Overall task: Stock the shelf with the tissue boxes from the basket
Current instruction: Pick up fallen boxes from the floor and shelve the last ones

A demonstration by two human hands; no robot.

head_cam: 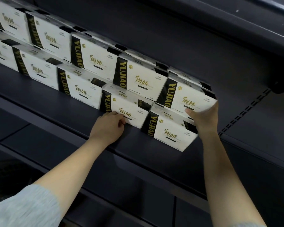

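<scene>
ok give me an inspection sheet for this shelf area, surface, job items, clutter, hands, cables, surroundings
surface: dark shelf, bare strip along its front edge
job's things: white tissue boxes with black and gold bands, in two stacked rows that run back to the left; basket not in view
clutter: nothing seen
grippers: left hand has curled fingers against the lower-row box; right hand cups the end of the top-row box, thumb on its face
cables: nothing seen
surroundings: another shelf above, slotted upright at the right, dark panels below
</scene>
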